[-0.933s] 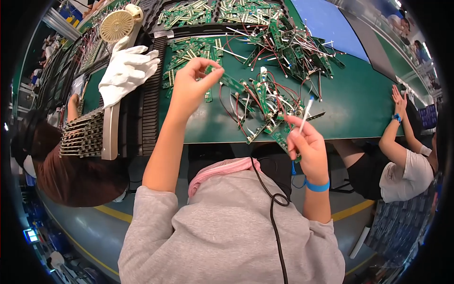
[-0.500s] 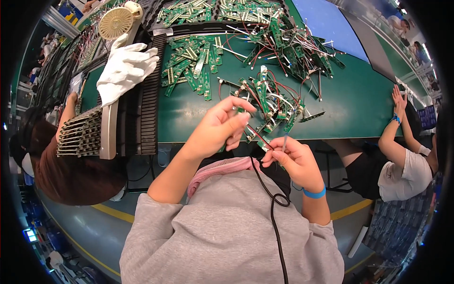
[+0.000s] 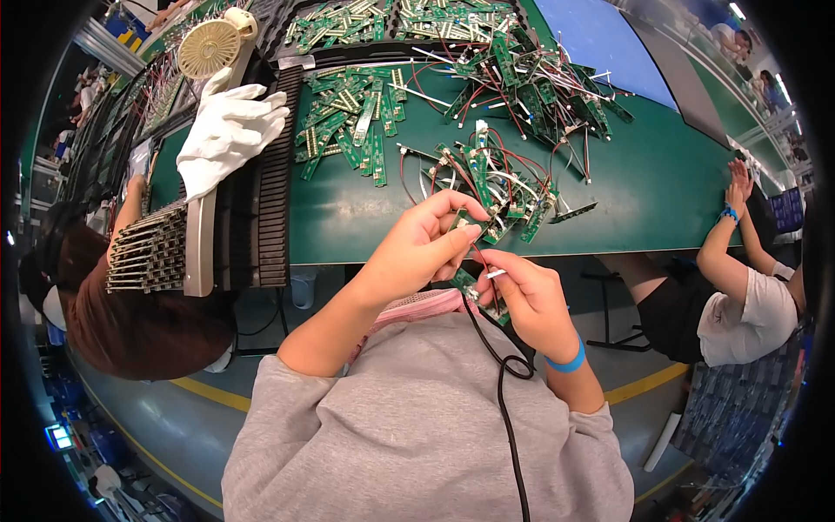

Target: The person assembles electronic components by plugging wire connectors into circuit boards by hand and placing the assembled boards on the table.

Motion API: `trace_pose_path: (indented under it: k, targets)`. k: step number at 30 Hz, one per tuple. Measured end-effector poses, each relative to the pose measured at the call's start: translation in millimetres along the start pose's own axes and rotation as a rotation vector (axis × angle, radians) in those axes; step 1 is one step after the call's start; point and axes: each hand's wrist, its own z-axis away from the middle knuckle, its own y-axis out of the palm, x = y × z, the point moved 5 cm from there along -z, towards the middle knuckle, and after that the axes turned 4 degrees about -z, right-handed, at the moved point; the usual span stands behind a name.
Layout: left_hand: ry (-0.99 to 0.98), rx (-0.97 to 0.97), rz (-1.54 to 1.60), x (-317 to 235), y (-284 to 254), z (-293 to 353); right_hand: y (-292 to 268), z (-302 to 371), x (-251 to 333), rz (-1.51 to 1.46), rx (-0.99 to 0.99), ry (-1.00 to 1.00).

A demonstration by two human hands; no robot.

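Note:
My left hand (image 3: pixel 426 242) is closed in a pinch at the table's front edge, with a small green circuit board (image 3: pixel 464 217) between thumb and fingers. Red and black wires (image 3: pixel 478 255) run down from there into my right hand (image 3: pixel 528 294). That hand is also closed, pinching the wires, and a white strip (image 3: pixel 496 274) shows at its fingertips. Below the fingers is another narrow green circuit board (image 3: pixel 465 279), partly covered by the right hand. Just beyond both hands lies a tangled pile of wired boards (image 3: pixel 513 193).
Loose green boards (image 3: pixel 365 122) lie at the left, and a larger wired heap (image 3: pixel 531 83) lies farther back. A black ribbed rack (image 3: pixel 272 191) with a white glove (image 3: pixel 228 130) and fan (image 3: pixel 209 48) stands left. A black cable (image 3: pixel 504 391) hangs over my shirt. Co-workers sit on both sides.
My hands have come closer together, the left moving slightly right and down. The wires between them look less stretched, and a board now shows more clearly beneath the right hand.

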Motion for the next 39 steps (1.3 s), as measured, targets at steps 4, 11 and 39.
trace_pose_path:
  k: [4,11,39]
  targets:
    - [-0.028,-0.010,-0.126,2.3,2.9,1.3,0.3,-3.2,-0.8,-0.066,-0.080,-0.026]
    - [-0.119,0.041,-0.045,7.4,15.1,3.5,3.6,-3.1,-7.4,0.007,-0.277,-0.118]
    - [0.078,-0.071,-0.617,10.1,21.6,14.1,-3.6,4.7,-1.2,-0.166,-0.384,-0.063]
